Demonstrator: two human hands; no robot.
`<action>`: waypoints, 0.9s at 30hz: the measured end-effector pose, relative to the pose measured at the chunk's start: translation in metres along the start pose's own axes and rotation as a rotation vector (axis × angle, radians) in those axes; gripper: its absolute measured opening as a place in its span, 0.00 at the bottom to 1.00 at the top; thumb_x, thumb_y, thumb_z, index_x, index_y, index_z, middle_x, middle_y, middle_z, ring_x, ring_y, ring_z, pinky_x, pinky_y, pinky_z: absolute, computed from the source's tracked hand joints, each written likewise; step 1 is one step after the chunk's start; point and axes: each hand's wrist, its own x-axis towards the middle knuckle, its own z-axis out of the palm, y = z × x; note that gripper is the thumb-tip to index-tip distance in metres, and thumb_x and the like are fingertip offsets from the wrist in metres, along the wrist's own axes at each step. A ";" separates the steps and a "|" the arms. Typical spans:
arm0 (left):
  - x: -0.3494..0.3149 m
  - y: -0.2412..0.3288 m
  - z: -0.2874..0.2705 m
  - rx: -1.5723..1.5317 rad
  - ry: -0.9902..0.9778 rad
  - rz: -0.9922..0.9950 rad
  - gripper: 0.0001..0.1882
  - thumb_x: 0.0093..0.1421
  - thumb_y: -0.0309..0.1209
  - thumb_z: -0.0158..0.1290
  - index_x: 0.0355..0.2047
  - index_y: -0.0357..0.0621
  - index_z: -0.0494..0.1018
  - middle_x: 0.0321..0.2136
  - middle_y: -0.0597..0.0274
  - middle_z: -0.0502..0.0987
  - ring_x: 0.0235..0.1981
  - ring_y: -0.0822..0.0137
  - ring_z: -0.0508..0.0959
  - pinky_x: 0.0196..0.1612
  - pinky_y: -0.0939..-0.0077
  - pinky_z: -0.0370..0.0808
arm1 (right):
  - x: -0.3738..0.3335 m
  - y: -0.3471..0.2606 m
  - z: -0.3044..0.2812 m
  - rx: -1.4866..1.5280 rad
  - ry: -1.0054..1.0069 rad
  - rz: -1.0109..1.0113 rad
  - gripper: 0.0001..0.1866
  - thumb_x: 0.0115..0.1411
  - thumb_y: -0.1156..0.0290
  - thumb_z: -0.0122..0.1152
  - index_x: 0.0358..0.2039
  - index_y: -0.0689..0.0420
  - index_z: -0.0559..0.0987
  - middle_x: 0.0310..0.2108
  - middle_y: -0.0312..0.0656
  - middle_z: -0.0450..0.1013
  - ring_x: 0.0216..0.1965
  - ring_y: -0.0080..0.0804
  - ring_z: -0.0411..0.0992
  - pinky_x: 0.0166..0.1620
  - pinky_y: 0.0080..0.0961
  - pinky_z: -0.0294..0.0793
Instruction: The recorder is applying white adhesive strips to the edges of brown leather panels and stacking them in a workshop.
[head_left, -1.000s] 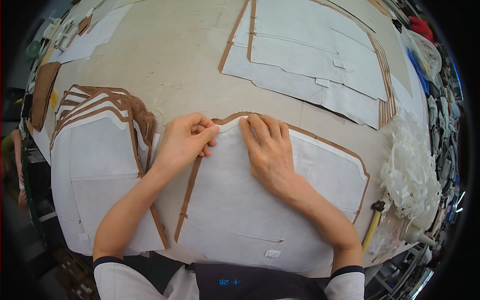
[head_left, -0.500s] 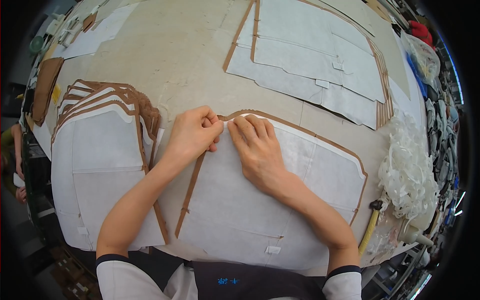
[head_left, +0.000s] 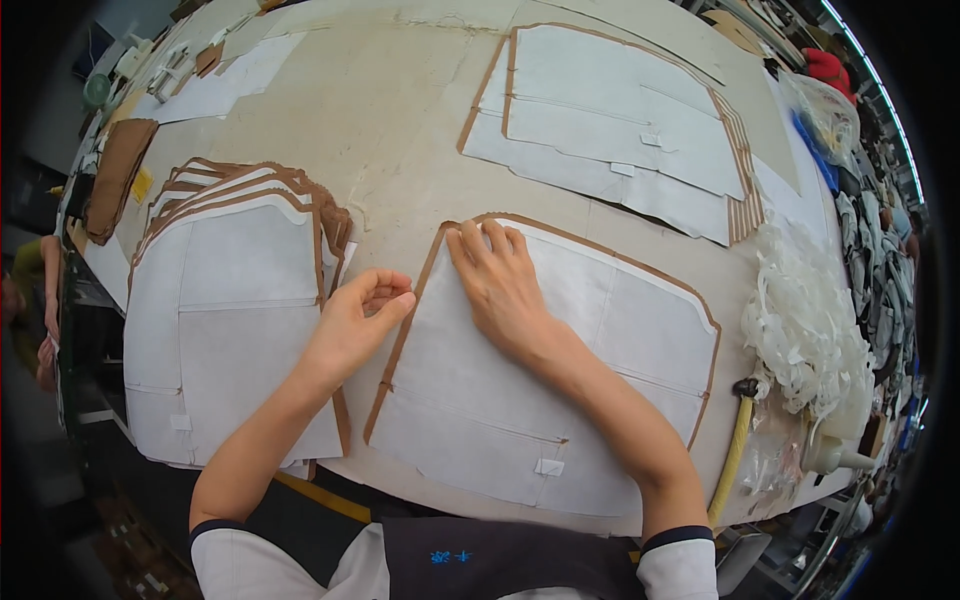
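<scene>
In front of me lies a white-faced fabric panel (head_left: pixel 505 345) with a brown border, a stitched seam and a small white tag near its lower edge. My right hand (head_left: pixel 500 285) rests on its upper left part, fingers spread toward the top border. Beside the panel's left brown edge, my left hand (head_left: pixel 360 315) hovers with half-curled fingers. A small gap shows between thumb and fingers, and I see nothing held there. To the left is a stack of similar panels (head_left: pixel 240 350), their brown edges fanned at the top.
More brown-edged panels (head_left: pixel 610 100) lie overlapped at the far right. A heap of white translucent strips (head_left: pixel 805 320), a yellow rod (head_left: pixel 732 460) and a whitish bottle (head_left: pixel 830 455) lie along the right edge. Folded brown fabric (head_left: pixel 120 180) sits at the left, and another person's arm (head_left: pixel 50 300) shows beyond.
My left hand has left the panel's top left corner and come down along its left edge, its fingers loosened. My right hand remains on the panel near the top. The view has shifted slightly.
</scene>
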 end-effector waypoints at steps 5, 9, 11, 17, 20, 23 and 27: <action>-0.007 -0.002 0.012 -0.023 -0.002 0.023 0.22 0.66 0.35 0.55 0.56 0.35 0.69 0.51 0.56 0.74 0.54 0.69 0.73 0.55 0.74 0.72 | -0.030 0.017 -0.033 0.289 -0.056 -0.161 0.28 0.51 0.84 0.56 0.55 0.59 0.75 0.57 0.49 0.68 0.60 0.48 0.63 0.62 0.40 0.62; -0.013 -0.007 0.011 -0.084 0.066 -0.029 0.25 0.65 0.37 0.57 0.58 0.35 0.68 0.50 0.56 0.74 0.52 0.69 0.74 0.50 0.74 0.74 | -0.106 0.024 -0.088 0.317 0.102 0.269 0.21 0.57 0.79 0.60 0.53 0.56 0.76 0.54 0.47 0.72 0.57 0.47 0.68 0.61 0.42 0.63; -0.019 0.005 0.011 -0.097 0.105 -0.041 0.26 0.64 0.38 0.57 0.58 0.35 0.68 0.48 0.56 0.76 0.50 0.68 0.75 0.47 0.74 0.75 | -0.171 0.041 -0.118 -0.035 0.246 0.607 0.20 0.58 0.78 0.60 0.52 0.58 0.77 0.52 0.49 0.71 0.55 0.49 0.69 0.58 0.42 0.66; -0.021 -0.020 0.042 0.465 0.139 0.351 0.14 0.61 0.37 0.59 0.36 0.35 0.76 0.25 0.50 0.77 0.26 0.62 0.77 0.31 0.67 0.71 | -0.294 0.048 -0.140 -0.073 0.250 1.006 0.19 0.62 0.74 0.60 0.53 0.63 0.75 0.46 0.45 0.74 0.45 0.38 0.73 0.48 0.30 0.72; -0.058 0.009 0.049 0.338 0.139 0.621 0.15 0.62 0.36 0.58 0.33 0.32 0.74 0.21 0.50 0.72 0.23 0.65 0.72 0.29 0.68 0.69 | -0.299 0.044 -0.136 0.339 0.357 1.161 0.20 0.61 0.76 0.61 0.54 0.64 0.74 0.39 0.39 0.75 0.35 0.25 0.70 0.40 0.23 0.70; -0.108 0.057 0.019 0.217 0.042 0.565 0.13 0.63 0.32 0.59 0.33 0.32 0.73 0.20 0.58 0.70 0.23 0.73 0.69 0.27 0.74 0.66 | -0.290 0.055 -0.135 0.729 0.398 1.169 0.23 0.60 0.78 0.62 0.56 0.65 0.73 0.31 0.33 0.75 0.29 0.17 0.68 0.34 0.17 0.68; -0.156 0.103 -0.070 0.110 0.189 0.513 0.06 0.63 0.28 0.60 0.34 0.36 0.77 0.24 0.75 0.72 0.26 0.84 0.68 0.28 0.85 0.66 | -0.190 0.008 -0.144 1.159 0.374 1.019 0.25 0.60 0.76 0.64 0.57 0.65 0.70 0.26 0.31 0.73 0.24 0.14 0.68 0.25 0.12 0.62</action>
